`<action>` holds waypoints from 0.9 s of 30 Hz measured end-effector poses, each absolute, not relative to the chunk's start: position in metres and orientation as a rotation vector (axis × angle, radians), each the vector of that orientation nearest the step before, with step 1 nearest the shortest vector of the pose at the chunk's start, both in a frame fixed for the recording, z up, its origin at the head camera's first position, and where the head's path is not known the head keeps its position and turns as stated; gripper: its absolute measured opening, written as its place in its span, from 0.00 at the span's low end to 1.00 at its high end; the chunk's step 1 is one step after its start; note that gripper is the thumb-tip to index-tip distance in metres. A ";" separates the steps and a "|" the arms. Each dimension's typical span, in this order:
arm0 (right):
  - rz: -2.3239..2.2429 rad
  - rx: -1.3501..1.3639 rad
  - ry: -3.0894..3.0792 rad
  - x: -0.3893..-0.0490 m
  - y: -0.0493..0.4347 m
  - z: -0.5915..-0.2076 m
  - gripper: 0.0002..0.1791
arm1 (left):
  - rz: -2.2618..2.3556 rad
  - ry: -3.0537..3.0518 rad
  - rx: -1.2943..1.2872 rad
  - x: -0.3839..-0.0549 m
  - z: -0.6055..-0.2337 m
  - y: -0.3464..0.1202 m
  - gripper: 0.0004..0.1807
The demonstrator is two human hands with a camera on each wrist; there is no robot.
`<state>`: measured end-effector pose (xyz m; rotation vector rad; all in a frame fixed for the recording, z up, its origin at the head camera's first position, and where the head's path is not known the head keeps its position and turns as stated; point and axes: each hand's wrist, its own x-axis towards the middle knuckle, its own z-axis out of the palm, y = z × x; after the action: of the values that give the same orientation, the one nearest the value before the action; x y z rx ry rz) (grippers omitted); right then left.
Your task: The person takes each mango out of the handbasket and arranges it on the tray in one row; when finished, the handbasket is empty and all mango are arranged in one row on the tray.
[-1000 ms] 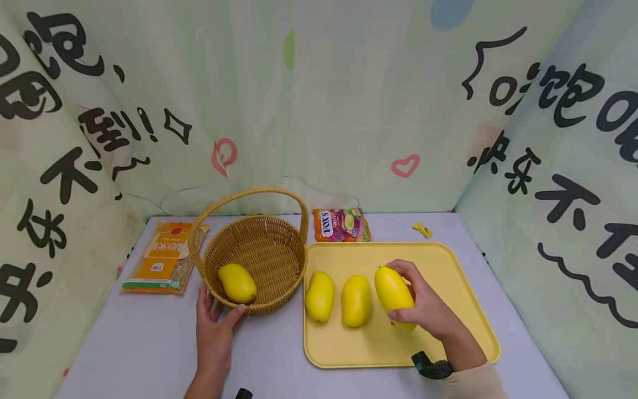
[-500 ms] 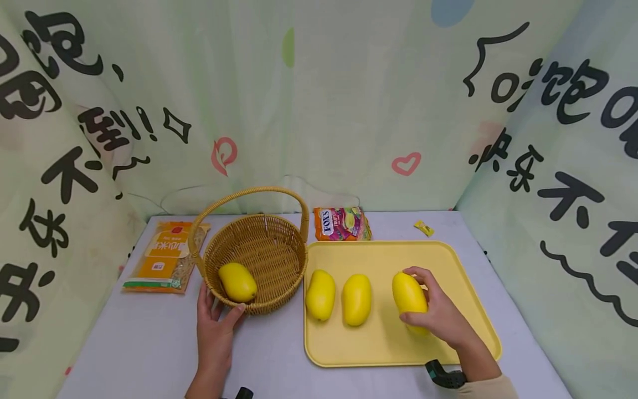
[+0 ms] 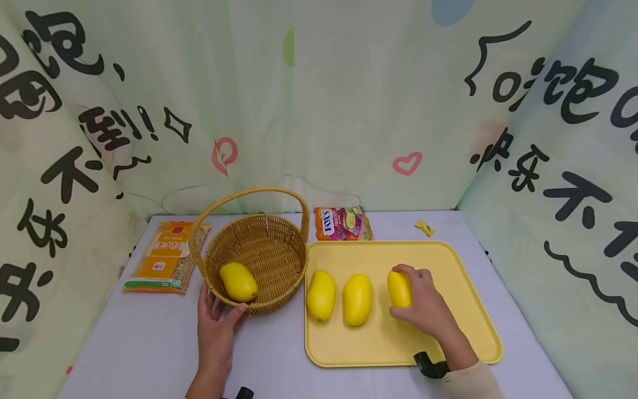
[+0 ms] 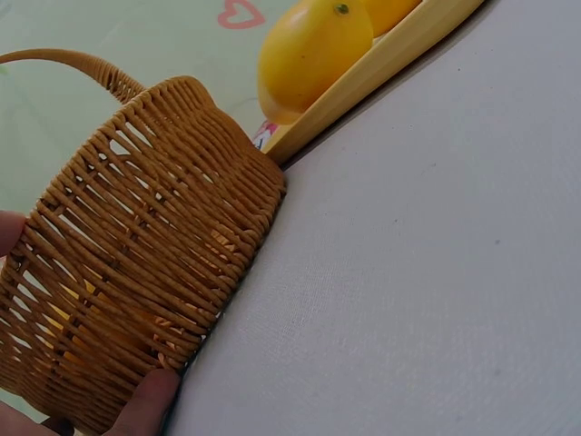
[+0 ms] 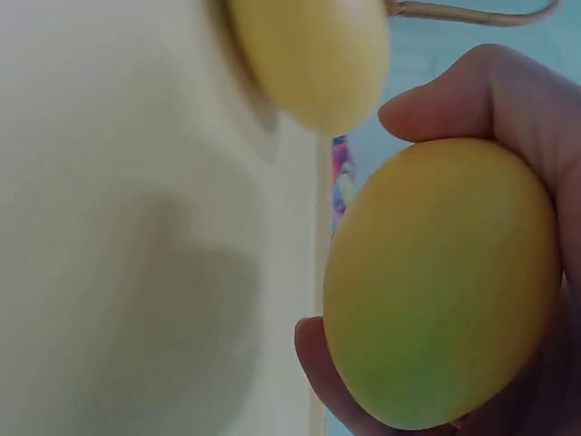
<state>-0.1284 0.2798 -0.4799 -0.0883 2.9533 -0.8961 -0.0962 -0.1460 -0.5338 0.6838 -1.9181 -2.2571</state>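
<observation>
My right hand (image 3: 421,302) grips a yellow mango (image 3: 399,288) over the right part of the yellow tray (image 3: 448,260). Thumb and fingers wrap round the fruit, and a greenish patch shows on the held mango (image 5: 436,291) in the right wrist view. Beneath it a shadow falls on the tray. Two more mangoes lie there side by side, a left one (image 3: 321,295) and a middle one (image 3: 357,299). At the front left rim of the wicker basket (image 3: 279,260), my left hand (image 3: 215,332) holds on, thumb at the rim. Inside the basket sits one mango (image 3: 238,281).
Left of the basket lies an orange bag of grain (image 3: 161,257). A colourful candy bag (image 3: 343,223) is behind the tray, with a small yellow wrapped candy (image 3: 425,228) farther right. Printed curtains (image 3: 319,111) enclose the table (image 3: 134,343), and the basket's arched handle (image 3: 259,189) rises high.
My right hand carried the mango rightward, then shifted slightly back left and turned, hiding more of the fruit. The left hand and basket stay put.
</observation>
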 end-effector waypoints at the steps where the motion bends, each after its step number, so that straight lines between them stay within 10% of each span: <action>1: -0.849 -0.069 2.956 -0.130 0.278 -0.481 0.48 | -2.257 -1.918 0.682 -0.096 -0.534 -0.146 0.64; 27: -0.514 -0.024 3.001 -0.139 0.263 -0.496 0.43 | -2.254 -1.916 0.684 -0.096 -0.533 -0.146 0.63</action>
<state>-0.1385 0.2627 -0.4957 -0.0241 3.0007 -0.5139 -0.0964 -0.1459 -0.5334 0.6835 -1.9162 -2.2540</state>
